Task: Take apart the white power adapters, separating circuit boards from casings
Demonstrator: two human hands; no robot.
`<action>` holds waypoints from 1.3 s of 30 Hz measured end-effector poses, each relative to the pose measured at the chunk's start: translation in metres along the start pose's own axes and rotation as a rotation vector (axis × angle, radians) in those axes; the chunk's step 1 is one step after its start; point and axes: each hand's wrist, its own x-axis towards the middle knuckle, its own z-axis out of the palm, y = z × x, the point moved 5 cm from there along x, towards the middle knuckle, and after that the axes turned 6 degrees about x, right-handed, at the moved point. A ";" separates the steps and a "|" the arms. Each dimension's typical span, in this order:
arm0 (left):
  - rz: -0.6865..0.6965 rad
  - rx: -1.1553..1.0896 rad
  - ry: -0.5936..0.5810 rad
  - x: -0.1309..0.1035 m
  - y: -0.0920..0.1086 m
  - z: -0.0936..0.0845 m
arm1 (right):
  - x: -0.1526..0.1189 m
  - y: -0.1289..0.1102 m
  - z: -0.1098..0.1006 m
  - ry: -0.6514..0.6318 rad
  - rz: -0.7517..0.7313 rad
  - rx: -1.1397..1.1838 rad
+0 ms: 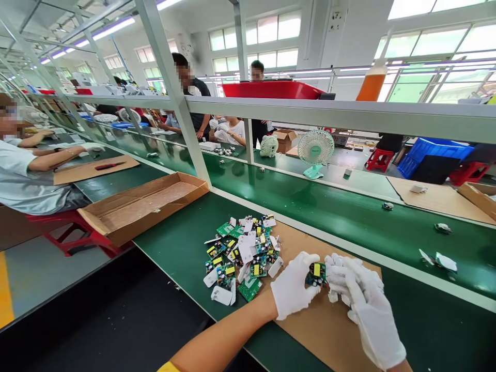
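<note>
My left hand [296, 284], in a white glove, pinches a small green circuit board [316, 274] with a yellow component between thumb and fingers. My right hand [358, 294], also gloved in white, has its fingers closed at the board's right edge. White bits under its fingertips are hard to tell from the glove. Both hands are above a brown cardboard sheet [310, 330] on the green bench. Left of my left hand lies a heap of similar circuit boards [258, 268], many with white plastic plates attached, some overturned.
A shallow cardboard box [143, 204] stands at the bench's left end. Beyond a white rail runs a green conveyor belt [294, 191] carrying scattered boards [445, 262]. A metal post [189, 129] and a shelf [349, 116] frame the far side. A co-worker [34, 170] sits at left.
</note>
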 end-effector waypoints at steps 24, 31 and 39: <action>0.351 0.253 0.045 -0.014 0.001 0.020 | -0.008 0.048 0.001 0.002 -0.142 -0.210; 0.340 0.197 0.128 -0.013 0.003 0.016 | -0.012 0.048 0.010 0.005 -0.183 -0.171; 0.483 0.202 0.322 -0.018 0.011 0.015 | -0.018 0.049 0.009 0.079 -0.225 -0.162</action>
